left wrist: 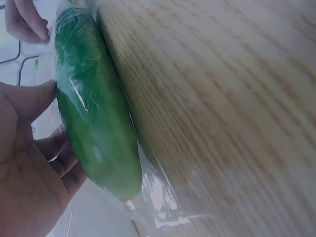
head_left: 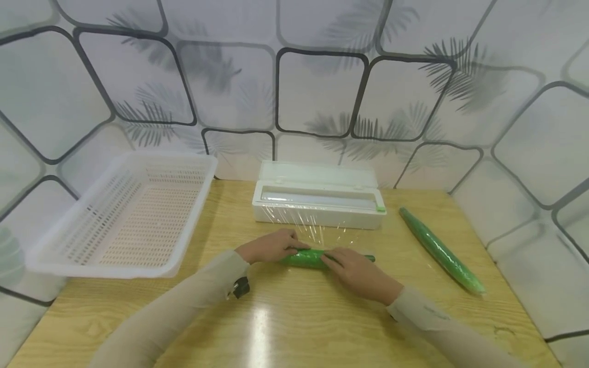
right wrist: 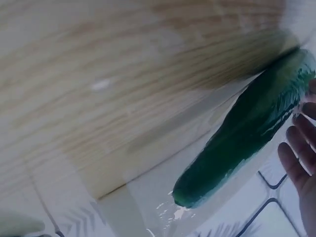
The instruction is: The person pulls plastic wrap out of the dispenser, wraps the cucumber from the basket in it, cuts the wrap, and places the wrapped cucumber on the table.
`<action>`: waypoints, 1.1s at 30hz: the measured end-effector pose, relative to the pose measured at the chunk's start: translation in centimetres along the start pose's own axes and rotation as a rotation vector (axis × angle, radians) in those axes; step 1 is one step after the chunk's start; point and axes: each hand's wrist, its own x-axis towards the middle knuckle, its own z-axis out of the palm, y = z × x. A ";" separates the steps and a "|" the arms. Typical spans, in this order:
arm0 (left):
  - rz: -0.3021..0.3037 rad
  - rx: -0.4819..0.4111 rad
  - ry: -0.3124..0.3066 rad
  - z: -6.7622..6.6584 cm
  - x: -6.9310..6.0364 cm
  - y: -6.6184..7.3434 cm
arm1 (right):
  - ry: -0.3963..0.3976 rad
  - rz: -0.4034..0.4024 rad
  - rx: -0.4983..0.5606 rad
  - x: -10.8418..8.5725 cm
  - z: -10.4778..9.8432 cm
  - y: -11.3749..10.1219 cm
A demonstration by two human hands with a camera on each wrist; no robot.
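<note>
A green cucumber (head_left: 306, 258) in clear plastic film lies crosswise on the wooden table, below both hands. My left hand (head_left: 271, 246) rests on its left part. In the left wrist view the thumb (left wrist: 37, 98) touches the film-covered cucumber (left wrist: 94, 103) and the other fingers reach behind it. Over its right part lies my right hand (head_left: 361, 272); in the right wrist view its fairly straight fingers (right wrist: 295, 163) touch the side of the cucumber (right wrist: 247, 133). Shiny film (head_left: 317, 232) stretches from the cucumber to the white wrap dispenser (head_left: 317, 217), whose lid (head_left: 317, 175) stands raised.
To the right lies another film-wrapped cucumber (head_left: 434, 248), slanting toward the right wall. A white perforated basket (head_left: 177, 250) stands at the left. Behind the dispenser rises a patterned wall covering (head_left: 317, 92). The wooden table (head_left: 294, 317) extends in front of the hands.
</note>
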 end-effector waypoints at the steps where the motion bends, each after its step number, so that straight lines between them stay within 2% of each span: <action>1: 0.012 0.013 0.003 0.0 0.0 -0.1 | -0.017 0.026 0.016 0.0 0.1 0.1; 4: 0.034 0.023 0.020 -0.1 -0.2 -0.1 | -0.040 0.074 0.051 0.2 0.0 0.6; 9: -0.020 0.031 0.050 -0.2 -0.6 0.2 | -0.071 0.098 0.063 0.4 -0.1 0.8; 11: -0.020 0.059 0.057 -0.4 -0.7 0.2 | -0.078 0.099 0.058 0.5 -0.1 0.9; 14: -0.011 0.063 0.065 -0.6 -0.7 -0.3 | -0.093 0.104 0.051 0.6 0.0 1.1; 16: -0.039 0.044 0.075 -0.7 -0.8 -0.9 | -0.102 0.109 0.052 0.7 0.0 1.2; 18: -0.085 0.047 0.116 -1.0 -1.0 -1.2 | -0.109 0.114 0.057 0.7 0.1 1.3; 20: -0.107 0.108 0.196 -1.3 -1.3 -1.2 | -0.117 0.120 0.069 0.7 0.1 1.3; 21: -0.100 0.162 0.250 -1.4 -1.4 -1.1 | -0.121 0.125 0.077 0.7 0.1 1.4; 23: -0.039 0.300 0.361 -1.5 -1.5 -0.4 | -0.131 0.132 0.091 0.7 0.0 1.4; 25: 0.075 0.439 0.436 -1.3 -1.6 0.7 | -0.135 0.140 0.107 0.8 0.0 1.4; 26: 0.138 0.499 0.452 -1.1 -1.7 1.3 | -0.135 0.143 0.115 0.8 -0.1 1.4; 28: 0.237 0.595 0.434 -0.6 -1.9 2.5 | -0.129 0.150 0.126 0.9 -0.1 1.4; 30: 0.276 0.649 0.374 0.0 -2.0 3.2 | -0.121 0.158 0.133 0.9 -0.1 1.5; 33: 0.211 0.683 0.291 0.8 -2.1 3.6 | -0.111 0.164 0.146 0.9 0.0 1.6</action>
